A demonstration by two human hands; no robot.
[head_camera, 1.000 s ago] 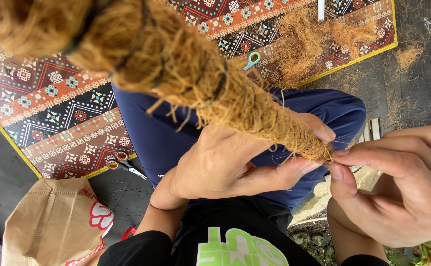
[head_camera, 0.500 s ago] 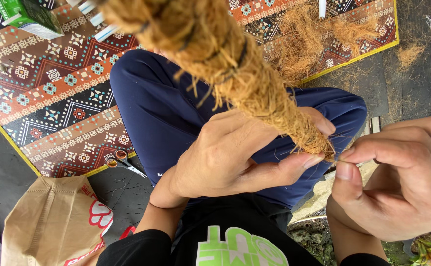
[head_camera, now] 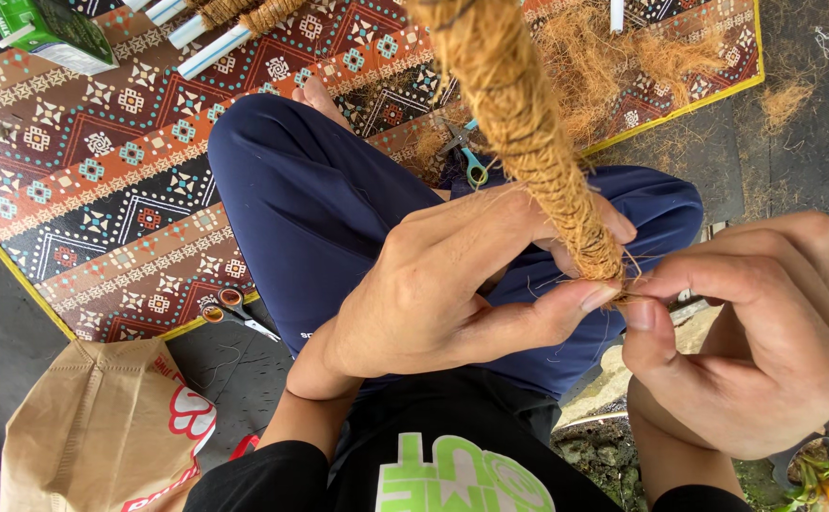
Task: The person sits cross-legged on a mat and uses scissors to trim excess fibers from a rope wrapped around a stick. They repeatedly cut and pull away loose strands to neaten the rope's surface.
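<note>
Centrally, a fibre-wrapped pole (head_camera: 528,133) of coarse brown coconut coir runs from the top centre of the frame down to right of centre, tapering to its lower end. The left hand (head_camera: 452,284) grips this lower end, its fingers (head_camera: 528,327) curled around the pole and the thumb pressed against the tip. The right hand (head_camera: 756,341), at the right of the frame, meets the tip from the right; its fingers (head_camera: 680,284) are pressed together, thumb against forefinger, pinching a thin strand (head_camera: 631,296) of fibre that leaves the pole's end. The two hands nearly touch at the tip.

Beneath the hands lie the person's crossed legs in dark blue trousers (head_camera: 320,218), and a black shirt with a green print (head_camera: 452,474) fills the lower centre. The person sits on a patterned mat (head_camera: 101,180) of red, black and cream diamonds with a yellow edge, which covers the upper left and upper part of the frame. Loose coir fibre (head_camera: 614,57) is heaped on the mat at upper right. Blue-handled scissors (head_camera: 467,152) lie on the mat just left of the pole, beside the knee. Orange-handled scissors (head_camera: 234,313) lie at the mat's lower edge, left of centre. A brown paper bag (head_camera: 101,436) with red print sits on the dark floor at lower left. A green carton (head_camera: 49,33) lies at upper left, with white tubes (head_camera: 201,43) just to its right.
</note>
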